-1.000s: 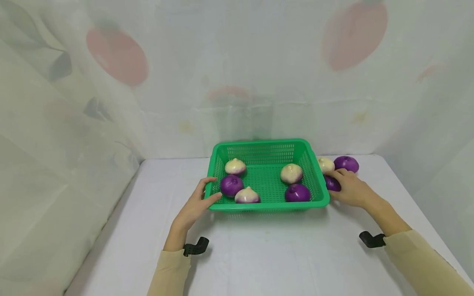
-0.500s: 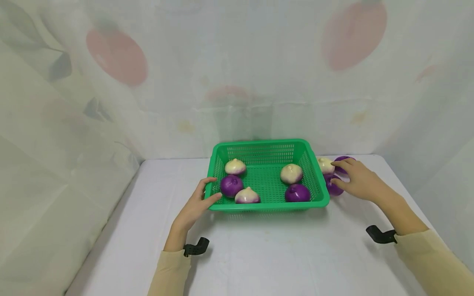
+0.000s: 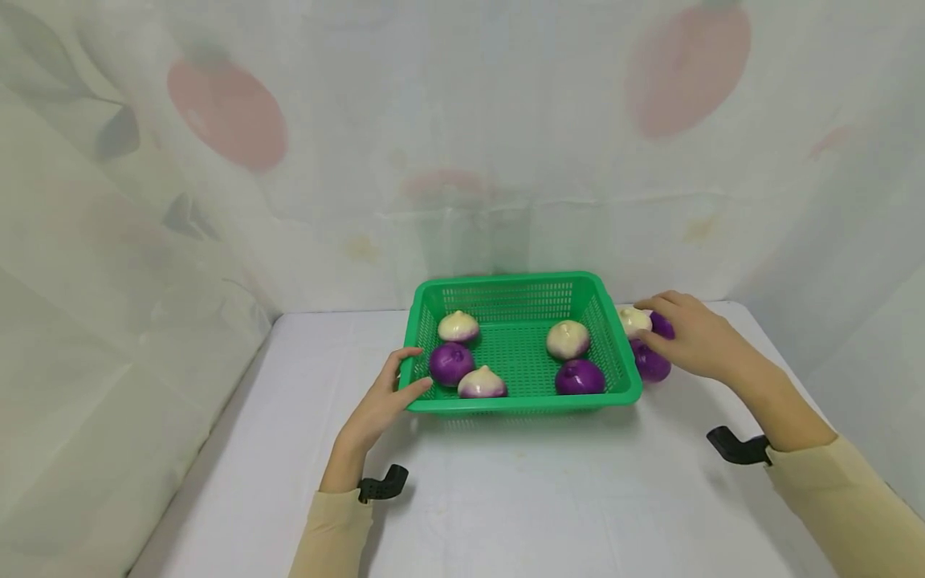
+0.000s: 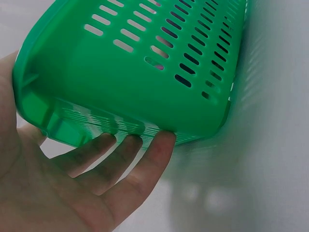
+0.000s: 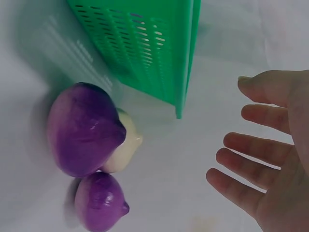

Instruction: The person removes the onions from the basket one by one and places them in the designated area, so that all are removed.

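My left hand [image 3: 374, 408] holds the left end of a green plastic basket [image 3: 520, 404]. Its thumb and a finger reach over the rim, and in the left wrist view other fingers [image 4: 145, 164] lie against the outer wall. Right of the basket, my right hand [image 3: 690, 335] hovers with spread fingers over a small group of onion-shaped vegetables: a cream one [image 3: 633, 322], a purple one [image 3: 652, 363] and another purple one [image 3: 661, 324] partly hidden by the hand. The right wrist view shows nothing between the fingers.
Inside the basket, cream-and-purple ones [image 3: 458, 327] and purple ones [image 3: 451, 364] sit at the left, with a cream one [image 3: 568, 340] and a purple one [image 3: 580, 376] at the right. A white cloth-covered table [image 3: 520, 498] lies below; a printed curtain [image 3: 325, 160] hangs behind.
My right hand has let go of the nearer purple vegetable beside the basket and moved back and up over the group. The left hand and basket stay put.
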The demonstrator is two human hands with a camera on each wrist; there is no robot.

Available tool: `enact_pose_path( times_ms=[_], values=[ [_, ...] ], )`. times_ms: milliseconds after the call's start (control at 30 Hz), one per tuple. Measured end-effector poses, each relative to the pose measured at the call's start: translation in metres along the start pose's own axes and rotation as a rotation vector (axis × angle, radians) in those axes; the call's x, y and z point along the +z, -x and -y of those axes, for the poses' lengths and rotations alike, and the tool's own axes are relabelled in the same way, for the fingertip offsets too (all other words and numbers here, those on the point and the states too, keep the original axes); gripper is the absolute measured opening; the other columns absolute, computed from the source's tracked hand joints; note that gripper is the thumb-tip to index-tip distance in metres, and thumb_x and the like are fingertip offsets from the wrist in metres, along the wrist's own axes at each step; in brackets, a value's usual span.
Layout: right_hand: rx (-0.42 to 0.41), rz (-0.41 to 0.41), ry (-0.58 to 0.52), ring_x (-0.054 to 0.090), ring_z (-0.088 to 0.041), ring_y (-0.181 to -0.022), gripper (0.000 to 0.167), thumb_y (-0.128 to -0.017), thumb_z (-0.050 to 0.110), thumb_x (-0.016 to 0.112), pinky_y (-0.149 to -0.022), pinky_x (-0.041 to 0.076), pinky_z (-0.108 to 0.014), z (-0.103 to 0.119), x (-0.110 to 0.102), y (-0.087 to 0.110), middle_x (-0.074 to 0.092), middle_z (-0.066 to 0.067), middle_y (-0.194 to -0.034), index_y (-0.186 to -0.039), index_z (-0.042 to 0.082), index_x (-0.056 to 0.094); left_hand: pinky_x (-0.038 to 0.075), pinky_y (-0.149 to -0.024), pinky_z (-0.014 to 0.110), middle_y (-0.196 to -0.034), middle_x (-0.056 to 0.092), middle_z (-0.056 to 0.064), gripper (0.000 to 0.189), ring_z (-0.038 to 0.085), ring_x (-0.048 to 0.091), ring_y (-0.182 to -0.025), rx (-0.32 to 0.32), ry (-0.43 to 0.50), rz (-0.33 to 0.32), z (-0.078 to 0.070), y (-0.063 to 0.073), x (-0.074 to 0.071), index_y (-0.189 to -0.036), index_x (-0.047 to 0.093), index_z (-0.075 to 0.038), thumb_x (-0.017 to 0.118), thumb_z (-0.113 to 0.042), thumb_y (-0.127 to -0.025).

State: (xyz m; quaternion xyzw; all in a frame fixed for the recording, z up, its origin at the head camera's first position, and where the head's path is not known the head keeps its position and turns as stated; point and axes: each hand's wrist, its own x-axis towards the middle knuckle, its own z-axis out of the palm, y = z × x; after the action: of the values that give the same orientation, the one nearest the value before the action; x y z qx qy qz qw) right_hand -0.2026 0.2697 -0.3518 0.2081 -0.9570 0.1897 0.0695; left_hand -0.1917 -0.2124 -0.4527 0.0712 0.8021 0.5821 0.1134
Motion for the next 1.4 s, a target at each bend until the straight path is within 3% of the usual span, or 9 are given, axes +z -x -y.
enact_pose_path(
  times_ms=[267, 433, 867, 1400],
  values=[
    [-0.051, 0.000, 0.007, 0.055, -0.041, -0.118, 0.037, -0.096, 0.022, 0.069, -0.090, 0.050, -0.063, 0.016, -0.003, -0.010, 0.061, -0.020, -0.125, -0.127, 0.003, 0.065, 0.036, -0.106, 0.059, -0.153, 0.036, 0.016, 0.062, 0.035, 0.044, -0.133, 0.000, -0.001, -0.005, 0.000, 0.001, -0.001, -0.150, 0.035, -0.029, 0.068, -0.040, -0.099],
    [-0.067, 0.025, 0.019, 0.053, -0.042, -0.122, 0.040, -0.096, 0.022, 0.069, -0.094, 0.047, -0.063, 0.024, -0.002, -0.017, 0.060, -0.021, -0.129, -0.129, 0.002, 0.064, 0.035, -0.107, 0.060, -0.154, 0.035, 0.015, 0.065, 0.034, 0.043, -0.135, -0.004, -0.001, -0.006, 0.000, 0.002, -0.002, -0.150, 0.036, -0.030, 0.069, -0.046, -0.096],
    [-0.169, 0.112, 0.112, 0.054, -0.041, -0.124, 0.042, -0.095, 0.022, 0.070, -0.098, 0.047, -0.059, 0.038, 0.008, -0.041, 0.059, -0.019, -0.130, -0.132, 0.004, 0.063, 0.035, -0.107, 0.059, -0.154, 0.034, 0.016, 0.063, 0.035, 0.043, -0.134, -0.003, 0.006, -0.007, 0.000, 0.002, -0.002, -0.150, 0.035, -0.030, 0.068, -0.042, -0.098],
    [-0.181, 0.208, 0.112, 0.058, -0.039, -0.119, 0.044, -0.096, 0.024, 0.068, -0.085, 0.054, -0.056, 0.042, 0.033, -0.068, 0.058, -0.019, -0.133, -0.136, 0.007, 0.062, 0.035, -0.107, 0.061, -0.157, 0.029, 0.013, 0.064, 0.037, 0.040, -0.137, 0.010, -0.006, -0.003, 0.002, -0.001, -0.001, -0.149, 0.036, -0.031, 0.068, -0.047, -0.096]
  ],
)
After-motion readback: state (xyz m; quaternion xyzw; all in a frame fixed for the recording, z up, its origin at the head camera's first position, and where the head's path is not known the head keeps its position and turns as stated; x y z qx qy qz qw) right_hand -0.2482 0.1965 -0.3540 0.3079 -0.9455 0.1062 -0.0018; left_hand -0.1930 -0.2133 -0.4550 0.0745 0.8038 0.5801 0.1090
